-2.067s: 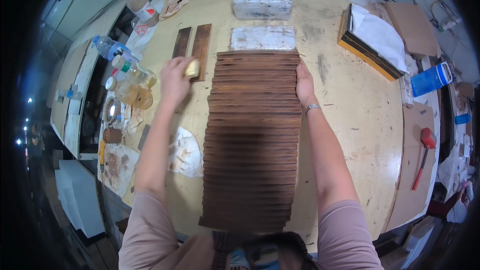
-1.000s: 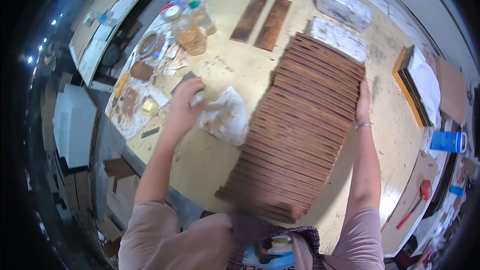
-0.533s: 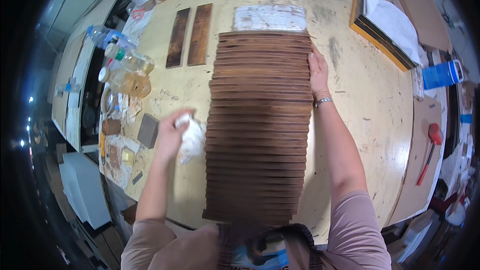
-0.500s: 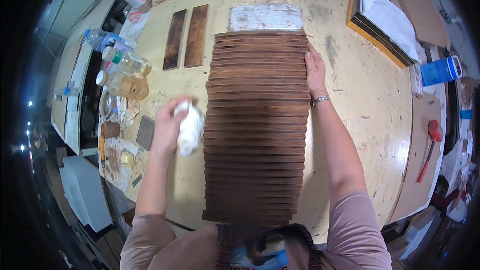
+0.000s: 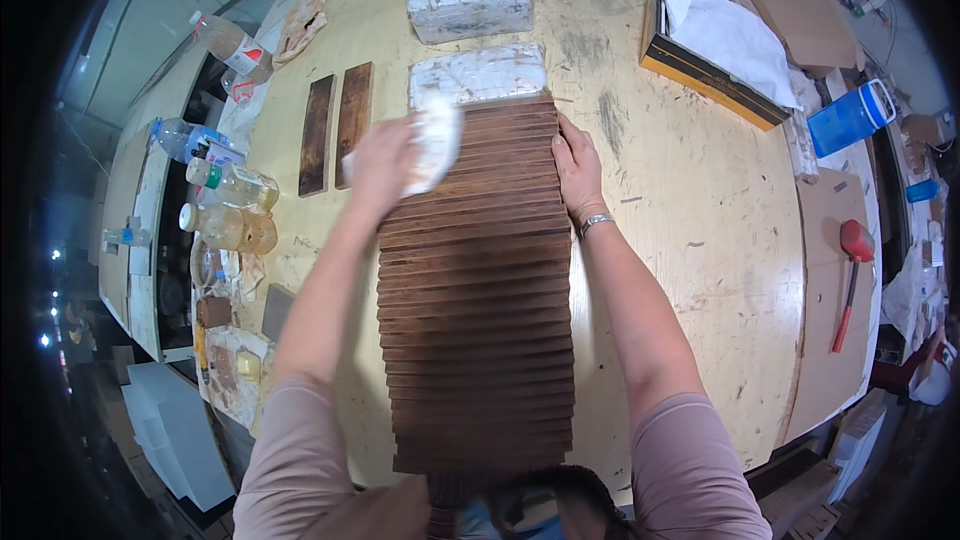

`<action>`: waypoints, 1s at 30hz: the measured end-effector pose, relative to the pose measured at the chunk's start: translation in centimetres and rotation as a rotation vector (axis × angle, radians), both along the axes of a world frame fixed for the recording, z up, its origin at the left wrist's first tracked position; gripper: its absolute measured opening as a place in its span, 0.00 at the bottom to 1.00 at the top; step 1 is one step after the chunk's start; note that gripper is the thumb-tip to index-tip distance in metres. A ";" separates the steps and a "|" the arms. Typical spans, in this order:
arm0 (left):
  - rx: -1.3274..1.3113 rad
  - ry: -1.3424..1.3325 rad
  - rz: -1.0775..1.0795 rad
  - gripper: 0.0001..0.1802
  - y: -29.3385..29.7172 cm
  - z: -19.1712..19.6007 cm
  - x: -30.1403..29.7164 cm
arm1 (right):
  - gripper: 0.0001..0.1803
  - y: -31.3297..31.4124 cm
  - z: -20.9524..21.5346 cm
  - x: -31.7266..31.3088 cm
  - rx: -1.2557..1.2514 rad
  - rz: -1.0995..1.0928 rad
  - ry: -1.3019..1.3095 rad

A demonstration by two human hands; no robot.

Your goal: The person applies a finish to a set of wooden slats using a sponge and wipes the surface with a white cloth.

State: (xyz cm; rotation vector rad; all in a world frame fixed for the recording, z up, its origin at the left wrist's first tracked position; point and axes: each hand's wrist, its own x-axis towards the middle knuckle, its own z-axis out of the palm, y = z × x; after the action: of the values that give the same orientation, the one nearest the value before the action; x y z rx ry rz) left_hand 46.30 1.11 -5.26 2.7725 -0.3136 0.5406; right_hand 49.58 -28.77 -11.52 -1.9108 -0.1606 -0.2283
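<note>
The left hand (image 5: pixel 382 162) is closed around a white cloth (image 5: pixel 435 140) and presses it onto the far end of a long row of dark brown wooden slats (image 5: pixel 475 280) lying down the middle of the counter (image 5: pixel 690 200). The right hand (image 5: pixel 577 165) lies open and flat, fingers spread along the row's right edge near the far end.

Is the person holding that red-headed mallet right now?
No, the red-headed mallet lies untouched at the table's right side, while the left hand holds a white cloth and the right hand rests on the wooden slats.
</note>
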 end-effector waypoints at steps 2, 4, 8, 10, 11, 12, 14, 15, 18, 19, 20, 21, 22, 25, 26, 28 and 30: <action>0.120 0.160 0.208 0.11 5.4 2.0 -1.8 | 0.26 0.3 0.3 0.0 -0.022 -0.002 0.009; -0.352 0.283 0.420 0.13 7.1 3.7 -0.9 | 0.25 0.5 0.3 0.1 -0.024 -0.010 0.008; -1.051 0.266 0.049 0.21 -5.3 5.9 2.4 | 0.25 0.2 -0.1 0.2 -0.009 0.004 0.002; -0.273 0.491 -0.084 0.19 -10.6 5.2 4.3 | 0.25 -0.2 -0.5 0.3 -0.040 0.007 0.015; -0.022 0.032 -0.288 0.13 -11.4 2.8 3.3 | 0.25 -0.3 -0.2 0.2 -0.027 0.011 0.006; 0.008 0.010 -0.211 0.12 -10.2 1.4 3.1 | 0.25 -0.1 0.1 0.1 -0.015 0.015 -0.003; 0.074 -0.019 -0.076 0.09 -7.6 1.2 2.2 | 0.25 -0.3 -0.2 0.2 0.009 -0.003 0.000; 0.107 -0.053 -0.047 0.08 -7.1 1.0 1.9 | 0.26 -0.3 -0.4 0.0 -0.004 -0.013 -0.013; 0.236 -0.151 0.049 0.05 -5.5 1.2 0.9 | 0.24 0.3 0.6 -0.3 -0.014 -0.025 0.008; 0.246 -0.117 0.012 0.05 -6.7 0.6 1.9 | 0.23 0.6 0.9 -0.4 -0.021 -0.020 0.021; 0.276 -0.197 -0.017 0.06 -8.9 0.2 2.9 | 0.22 0.9 0.9 -0.3 -0.037 -0.003 0.033; 0.238 -0.242 -0.095 0.06 -11.4 -0.3 3.8 | 0.20 0.7 0.6 -0.1 -0.062 0.005 0.042; 0.167 -0.237 -0.143 0.07 -13.8 -0.4 4.6 | 0.19 0.4 0.2 0.1 -0.091 0.011 0.052; 0.158 -0.186 -0.168 0.08 -15.3 -0.2 5.2 | 0.18 -0.3 -0.7 0.5 -0.085 -0.033 0.049; 0.163 -0.174 -0.167 0.08 -13.3 0.0 4.4 | 0.19 -0.2 0.0 0.1 -0.082 -0.022 0.080; 0.194 -0.184 -0.123 0.07 -8.6 0.2 3.2 | 0.23 0.3 1.3 -0.5 -0.029 -0.010 -0.002; 0.232 0.019 0.006 0.07 -5.9 1.6 2.0 | 0.25 0.1 0.7 -0.3 -0.038 -0.027 0.000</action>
State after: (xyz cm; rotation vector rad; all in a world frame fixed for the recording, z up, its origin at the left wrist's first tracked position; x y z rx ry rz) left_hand 48.35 -4.83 -3.65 3.0005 -0.3862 0.5075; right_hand 49.25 -28.64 -10.79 -1.9518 -0.1404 -0.2452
